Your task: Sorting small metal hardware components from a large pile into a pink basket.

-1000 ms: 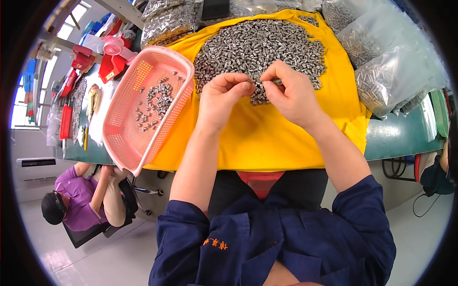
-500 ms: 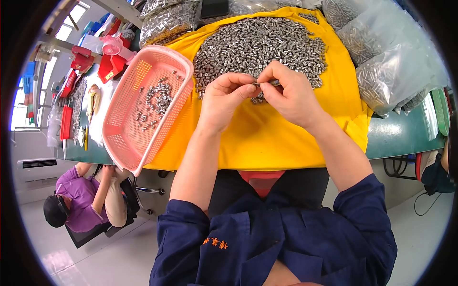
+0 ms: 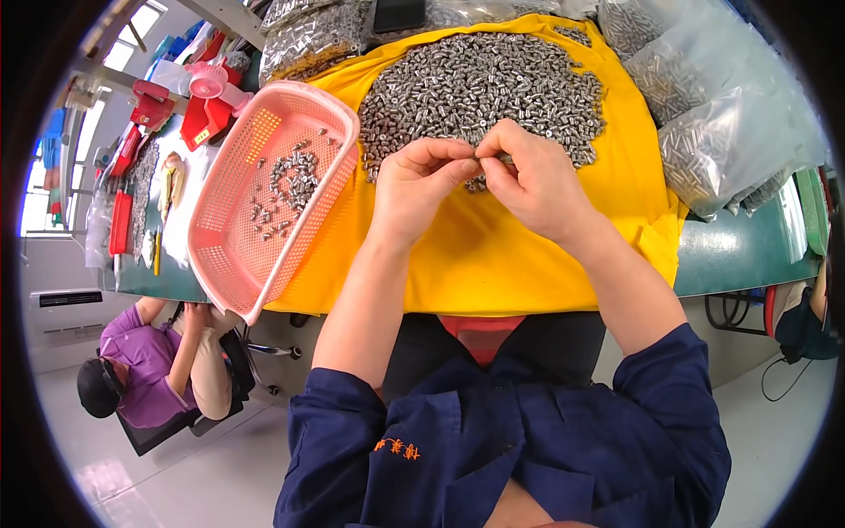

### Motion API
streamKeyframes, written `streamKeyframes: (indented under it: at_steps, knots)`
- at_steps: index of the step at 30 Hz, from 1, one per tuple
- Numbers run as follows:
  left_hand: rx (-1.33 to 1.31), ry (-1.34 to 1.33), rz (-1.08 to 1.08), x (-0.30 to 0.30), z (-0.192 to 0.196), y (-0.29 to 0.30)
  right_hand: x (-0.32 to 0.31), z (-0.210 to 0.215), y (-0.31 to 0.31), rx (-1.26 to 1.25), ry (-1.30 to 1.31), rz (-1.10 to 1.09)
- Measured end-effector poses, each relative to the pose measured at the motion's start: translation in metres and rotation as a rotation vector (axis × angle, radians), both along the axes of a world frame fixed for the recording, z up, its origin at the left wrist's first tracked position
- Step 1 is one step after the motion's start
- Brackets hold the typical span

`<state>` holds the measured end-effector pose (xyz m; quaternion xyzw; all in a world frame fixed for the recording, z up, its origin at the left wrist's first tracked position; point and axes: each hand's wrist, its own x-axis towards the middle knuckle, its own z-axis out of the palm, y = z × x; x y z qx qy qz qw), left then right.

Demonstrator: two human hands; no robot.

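Note:
My left hand (image 3: 418,187) and my right hand (image 3: 534,180) meet fingertip to fingertip above the yellow cloth (image 3: 458,273). Both are closed in a pinch at the same spot. A small metal part (image 3: 476,158) shows only as a sliver there, mostly covered by the fingers; which hand bears it is hard to see. Just beyond the hands spreads a broad heap of small cylindrical metal parts (image 3: 480,92). To the left, a pink perforated plastic basket (image 3: 231,220) holds a loose cluster of similar metal parts (image 3: 296,180).
Clear plastic bags full of metal pieces (image 3: 704,150) stand at the right, with more packed bags (image 3: 312,44) at the back left. A dark phone (image 3: 399,14) lies at the far edge. Beyond the basket are a pink fan (image 3: 209,82) and red bins. A co-worker (image 3: 150,370) sits at left.
Both hands stay pinched together over the heap's near edge. The fingertips have shifted slightly, and less of the small metal part shows between them.

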<state>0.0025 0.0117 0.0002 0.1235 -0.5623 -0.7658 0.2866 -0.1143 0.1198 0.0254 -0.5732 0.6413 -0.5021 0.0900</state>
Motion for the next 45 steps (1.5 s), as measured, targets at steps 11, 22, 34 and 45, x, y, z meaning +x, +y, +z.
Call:
streamKeyframes:
  at_steps: [11,22,34,45]
  knots:
    - [0.0,-0.019,0.012,-0.001,0.0,0.0,0.0,0.001,0.0,0.018,-0.108,-0.003]
    - [-0.521,-0.103,0.723,0.073,0.049,-0.037,-0.016,0.003,0.004,-0.115,-0.25,-0.073]
    - [-1.217,-0.839,0.151,0.006,0.02,0.012,-0.016,-0.001,-0.001,-0.093,-0.234,-0.073]
    - [-1.17,-0.636,0.056,0.006,0.011,0.001,-0.012,0.0,0.001,-0.051,-0.147,-0.033]
